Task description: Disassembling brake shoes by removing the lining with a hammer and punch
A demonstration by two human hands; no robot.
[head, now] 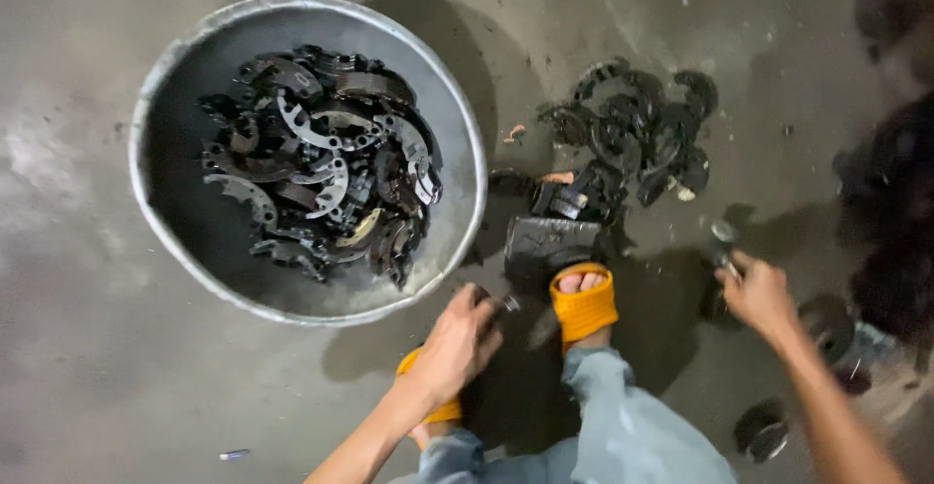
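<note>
Now left hand (455, 348) fingers clench a small metal part (508, 303); right hand (757, 294) grips a hammer (725, 241).

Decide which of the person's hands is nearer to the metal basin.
Left. The left hand lies just below the metal basin rim; the right hand is far off to its right, gripping a small tool.

A dull silver-grey basin (156, 85) holds black and pale-metal curved parts (321, 163), more black ones (632, 134) lie on the mottled grey floor (78, 367), beside orange-yellow sandals (584, 304) and seemingly pale blue trousers (632, 435).
</note>
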